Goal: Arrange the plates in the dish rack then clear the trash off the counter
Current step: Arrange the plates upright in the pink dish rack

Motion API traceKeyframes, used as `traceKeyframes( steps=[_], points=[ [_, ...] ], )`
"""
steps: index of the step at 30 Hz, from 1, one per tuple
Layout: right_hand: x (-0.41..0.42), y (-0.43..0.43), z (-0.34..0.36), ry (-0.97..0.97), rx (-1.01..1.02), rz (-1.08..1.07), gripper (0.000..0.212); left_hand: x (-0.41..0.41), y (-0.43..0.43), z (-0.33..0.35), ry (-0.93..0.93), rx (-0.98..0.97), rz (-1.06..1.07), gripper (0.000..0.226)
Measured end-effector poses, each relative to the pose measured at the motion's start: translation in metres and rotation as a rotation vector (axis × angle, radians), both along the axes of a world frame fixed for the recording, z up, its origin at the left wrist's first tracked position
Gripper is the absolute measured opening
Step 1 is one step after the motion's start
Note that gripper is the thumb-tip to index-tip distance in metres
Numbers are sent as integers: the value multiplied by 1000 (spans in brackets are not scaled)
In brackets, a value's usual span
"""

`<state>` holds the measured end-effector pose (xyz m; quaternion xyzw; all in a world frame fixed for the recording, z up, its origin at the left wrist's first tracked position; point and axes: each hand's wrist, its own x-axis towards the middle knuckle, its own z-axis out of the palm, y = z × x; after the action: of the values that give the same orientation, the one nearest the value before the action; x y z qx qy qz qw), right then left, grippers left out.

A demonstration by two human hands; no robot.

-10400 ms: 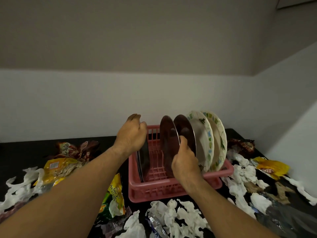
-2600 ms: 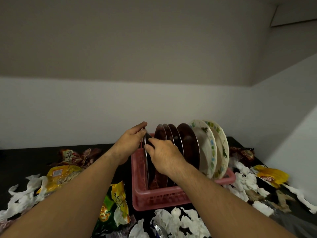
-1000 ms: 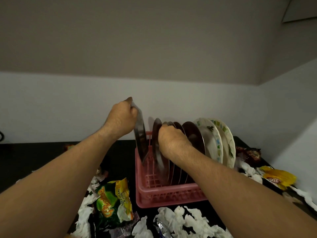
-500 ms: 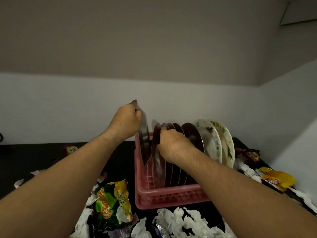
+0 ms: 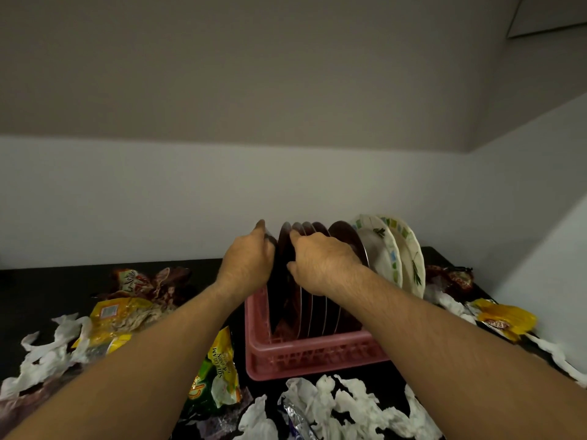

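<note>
A pink dish rack [image 5: 317, 357] stands on the black counter [image 5: 63, 281]. Several steel plates [image 5: 319, 308] stand upright in it, with two white patterned plates [image 5: 386, 255] at its right end. My left hand [image 5: 247, 265] grips the top edge of the leftmost steel plate [image 5: 276, 300], which sits down in the rack's left end. My right hand [image 5: 320, 262] rests on the rims of the neighbouring steel plates, fingers curled over them.
Crumpled white tissues [image 5: 343, 404] lie in front of the rack and at the left [image 5: 47, 350]. Snack wrappers lie around: green-yellow [image 5: 219, 369], yellow [image 5: 117, 319], brown [image 5: 149, 281], and a yellow one [image 5: 505, 319] at the right. Walls close the back and right.
The leftmost steel plate, held raised above the rack a second ago, has come down into the rack's left end beside the others. My right hand stayed on the neighbouring plates.
</note>
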<state>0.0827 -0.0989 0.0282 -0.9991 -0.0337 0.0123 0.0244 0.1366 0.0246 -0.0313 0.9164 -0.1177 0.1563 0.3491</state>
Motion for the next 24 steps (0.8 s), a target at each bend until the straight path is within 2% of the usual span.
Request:
traceKeyframes(
  steps=[6, 11, 15, 24],
  points=[
    [1, -5, 0, -4, -28, 35, 54, -1, 2, -2, 28, 30, -8, 42],
    [4, -10, 2, -3, -57, 93, 48, -14, -8, 1, 109, -192, -133, 49],
    [4, -16, 5, 7, -61, 126, 44, -14, -6, -3, 123, -282, -157, 49],
    [-2, -19, 5, -20, 13, 180, 38, -21, -1, -8, 96, -144, -143, 48]
  ],
)
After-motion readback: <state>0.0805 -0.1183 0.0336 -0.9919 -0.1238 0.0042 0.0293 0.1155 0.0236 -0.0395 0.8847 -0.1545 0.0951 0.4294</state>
